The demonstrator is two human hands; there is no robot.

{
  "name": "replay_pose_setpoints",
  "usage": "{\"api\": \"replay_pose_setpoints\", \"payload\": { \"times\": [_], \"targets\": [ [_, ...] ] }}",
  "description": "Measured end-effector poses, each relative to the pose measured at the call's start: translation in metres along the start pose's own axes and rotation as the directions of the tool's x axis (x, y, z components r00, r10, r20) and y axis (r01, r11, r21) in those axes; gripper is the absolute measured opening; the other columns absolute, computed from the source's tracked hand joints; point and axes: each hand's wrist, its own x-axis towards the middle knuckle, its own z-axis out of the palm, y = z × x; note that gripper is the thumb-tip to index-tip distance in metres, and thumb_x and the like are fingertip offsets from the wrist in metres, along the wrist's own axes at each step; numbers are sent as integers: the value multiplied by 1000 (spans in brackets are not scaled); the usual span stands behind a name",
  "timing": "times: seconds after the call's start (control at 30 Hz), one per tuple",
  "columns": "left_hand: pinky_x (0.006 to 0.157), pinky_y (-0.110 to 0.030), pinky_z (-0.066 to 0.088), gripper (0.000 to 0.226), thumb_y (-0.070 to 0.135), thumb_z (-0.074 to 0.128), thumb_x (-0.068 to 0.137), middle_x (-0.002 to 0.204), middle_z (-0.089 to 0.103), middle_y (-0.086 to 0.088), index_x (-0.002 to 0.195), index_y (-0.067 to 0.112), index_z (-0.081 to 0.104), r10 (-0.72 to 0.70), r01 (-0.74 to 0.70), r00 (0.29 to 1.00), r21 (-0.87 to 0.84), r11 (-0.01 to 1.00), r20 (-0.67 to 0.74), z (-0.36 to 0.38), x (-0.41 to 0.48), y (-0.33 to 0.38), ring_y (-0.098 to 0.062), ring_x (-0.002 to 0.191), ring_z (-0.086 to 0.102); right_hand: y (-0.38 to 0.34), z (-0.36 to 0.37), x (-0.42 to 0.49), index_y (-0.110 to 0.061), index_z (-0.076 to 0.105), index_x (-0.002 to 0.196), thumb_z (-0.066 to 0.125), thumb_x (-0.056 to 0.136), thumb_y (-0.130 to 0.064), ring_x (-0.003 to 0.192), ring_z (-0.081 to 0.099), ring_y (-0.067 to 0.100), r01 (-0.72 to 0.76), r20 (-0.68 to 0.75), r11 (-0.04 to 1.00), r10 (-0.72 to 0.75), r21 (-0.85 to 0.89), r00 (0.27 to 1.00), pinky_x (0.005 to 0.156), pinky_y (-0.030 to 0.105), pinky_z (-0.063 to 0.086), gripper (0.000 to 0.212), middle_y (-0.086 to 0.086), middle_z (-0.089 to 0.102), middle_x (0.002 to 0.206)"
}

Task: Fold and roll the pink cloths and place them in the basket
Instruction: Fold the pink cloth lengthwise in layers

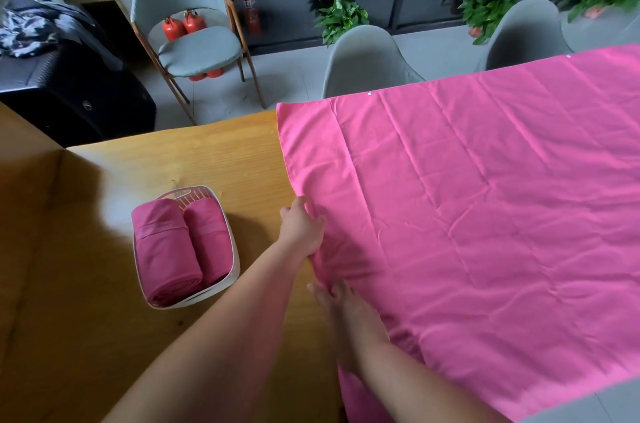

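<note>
Fingers of the left hand (302, 230) curl around the left edge of the big pink cloth (485, 215), bunching it slightly. Just nearer along the same edge, the right hand (346, 310) pinches a fold in its fingers. The cloth lies spread and creased over the right part of the wooden desk (207, 159), its near end hanging over the desk's edge. To the left stands a white basket (204, 296) – two rolled pink cloths (166, 249) lie in it side by side.
</note>
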Motion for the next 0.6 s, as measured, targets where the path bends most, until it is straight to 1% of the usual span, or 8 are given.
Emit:
{"api": "replay_pose_setpoints", "payload": {
  "times": [0.1, 0.13, 0.2, 0.27, 0.33, 0.4, 0.57, 0.6],
  "targets": [
    [80, -30, 54, 31, 24, 62, 95, 134, 54, -5, 124, 37, 58, 2, -5, 999, -70, 998, -38, 2, -5, 2, -21, 86, 64, 5, 4, 0, -27, 45, 144, 38, 107, -40, 119, 61, 36, -76, -68, 997, 78, 30, 995, 96, 46, 50, 40, 11, 58, 136],
    [77, -33, 58, 29, 26, 60, 93, 128, 62, -4, 119, 39, 62, 9, -14, 998, -99, 995, -59, 3, -5, 2, -22, 87, 69, 5, 2, 1, -24, 49, 136, 35, 107, -46, 118, 63, 36, -95, -107, 995, 99, 43, 989, 94, 44, 48, 40, 10, 63, 133],
    [62, -28, 57, 33, 25, 62, 92, 111, 71, 0, 124, 34, 67, 8, -20, 997, -152, 988, -75, 1, -10, 6, -20, 79, 72, 3, -8, -6, -20, 52, 127, 39, 107, -35, 111, 64, 37, -163, -129, 982, 175, 93, 976, 85, 42, 47, 28, 9, 62, 130],
    [47, -24, 49, 38, 16, 69, 88, 97, 69, 5, 122, 33, 68, -20, 6, 998, -223, 975, -62, -5, -12, 14, -13, 63, 66, 2, -23, -14, -20, 57, 117, 45, 106, -22, 100, 65, 33, -210, -185, 975, 219, 70, 958, 78, 41, 49, 17, 4, 56, 124],
    [56, -32, 60, 41, 10, 77, 81, 90, 69, 2, 119, 24, 72, -47, 28, 998, -331, 943, -50, -13, -14, 25, -13, 61, 64, 5, -38, -19, -22, 60, 112, 45, 105, -19, 93, 66, 31, -224, -246, 966, 249, 126, 937, 74, 44, 51, 16, 1, 53, 118],
    [67, -35, 64, 44, 8, 82, 80, 97, 72, -2, 121, 20, 72, -38, 15, 998, -396, 918, -50, -20, -14, 38, -16, 69, 67, 5, -53, -25, -25, 60, 115, 48, 102, -15, 89, 67, 29, -232, -289, 961, 268, 154, 919, 73, 44, 53, 20, -1, 51, 115],
    [75, -35, 65, 51, 14, 87, 80, 106, 70, -1, 128, 19, 71, 3, -44, 997, -496, 867, -83, -29, -18, 77, -18, 78, 71, 12, -90, -45, -28, 57, 124, 53, 98, -11, 88, 65, 25, -214, -344, 961, 264, 176, 901, 69, 38, 48, 32, -3, 47, 114],
    [71, -33, 63, 52, 14, 86, 81, 107, 70, -2, 131, 17, 70, -3, -43, 996, -519, 854, -87, -28, -19, 84, -17, 78, 71, 15, -97, -49, -28, 57, 127, 52, 97, -10, 90, 65, 26, -202, -351, 963, 254, 178, 901, 68, 37, 44, 35, -3, 47, 118]
  ]
}}
